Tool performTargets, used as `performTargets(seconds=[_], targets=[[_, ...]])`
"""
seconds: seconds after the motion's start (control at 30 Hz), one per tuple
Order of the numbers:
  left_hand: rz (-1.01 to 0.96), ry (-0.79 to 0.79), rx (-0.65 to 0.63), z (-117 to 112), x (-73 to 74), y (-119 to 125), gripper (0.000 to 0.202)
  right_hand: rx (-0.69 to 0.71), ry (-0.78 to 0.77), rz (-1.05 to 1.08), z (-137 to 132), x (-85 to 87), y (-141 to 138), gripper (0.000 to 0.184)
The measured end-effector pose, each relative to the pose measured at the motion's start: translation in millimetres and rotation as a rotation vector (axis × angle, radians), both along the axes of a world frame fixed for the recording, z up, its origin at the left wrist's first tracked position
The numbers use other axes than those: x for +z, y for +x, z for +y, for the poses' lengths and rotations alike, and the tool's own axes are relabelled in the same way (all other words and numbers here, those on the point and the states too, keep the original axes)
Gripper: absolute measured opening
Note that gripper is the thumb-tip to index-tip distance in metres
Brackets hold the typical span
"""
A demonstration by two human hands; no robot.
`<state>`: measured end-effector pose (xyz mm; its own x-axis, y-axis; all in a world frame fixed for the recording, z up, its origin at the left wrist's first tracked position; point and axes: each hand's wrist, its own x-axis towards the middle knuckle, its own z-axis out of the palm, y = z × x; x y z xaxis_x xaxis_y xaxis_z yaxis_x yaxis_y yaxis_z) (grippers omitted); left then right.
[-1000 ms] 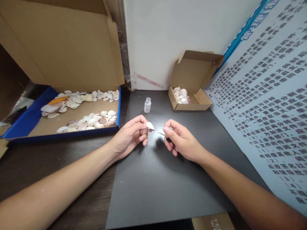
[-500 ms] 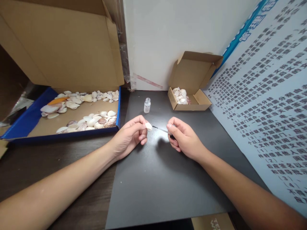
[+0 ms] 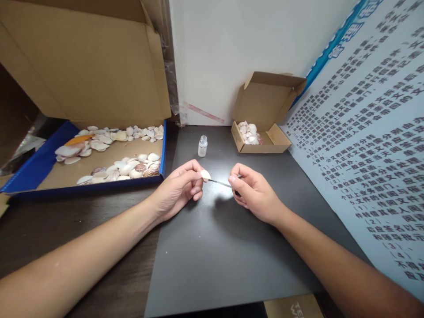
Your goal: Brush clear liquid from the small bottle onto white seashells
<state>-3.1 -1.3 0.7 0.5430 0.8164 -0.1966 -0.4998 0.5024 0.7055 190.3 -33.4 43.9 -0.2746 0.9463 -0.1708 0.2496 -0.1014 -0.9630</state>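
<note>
Between the thumb and fingers of my left hand (image 3: 185,184) is a small white seashell (image 3: 206,176). My right hand (image 3: 253,190) is closed on a thin brush (image 3: 220,182) with a dark tip and a black cap-like end, partly hidden by the fingers. The brush tip meets the right edge of the shell. Behind my hands a small clear glass bottle (image 3: 202,146) with a white label stands upright, its mouth uncapped.
To the left, a blue-edged cardboard box (image 3: 109,150) with raised lid holds several rows of shells (image 3: 127,168). At the back right, a smaller open box (image 3: 265,149) contains white shells (image 3: 249,133). A printed board (image 3: 364,154) leans along the right; a dark mat (image 3: 198,274) covers the table.
My right hand has brought the brush tip leftward and slightly down, from a small gap to the shell's edge. The left hand and shell have stayed nearly still.
</note>
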Motion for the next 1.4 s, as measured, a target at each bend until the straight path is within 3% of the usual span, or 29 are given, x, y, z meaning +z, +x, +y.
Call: performTargets(seconds=[0.17, 0.43, 0.8, 1.0, 1.4], targets=[[0.009, 0.016, -0.03, 0.5, -0.2, -0.5, 0.011, -0.036, 0.012, -0.106, 0.2, 0.8, -0.9, 0.027], [0.021, 0.046, -0.061, -0.3, -0.4, -0.9, 0.01, -0.022, 0.093, -0.048, 0.1, 2.3, 0.8, 0.026], [0.017, 0.06, -0.091, 0.0, -2.9, -0.7, 0.009, -0.016, 0.279, -0.286, -2.0, 6.5, -3.3, 0.023], [0.017, 0.06, -0.059, -0.6, -1.2, -0.2, 0.01, 0.1, 0.219, -0.364, -4.1, 7.2, -3.7, 0.022], [0.042, 0.091, -0.08, -0.8, -1.2, 0.2, 0.01, 0.059, 0.284, -0.36, -3.9, 6.8, -3.8, 0.022]])
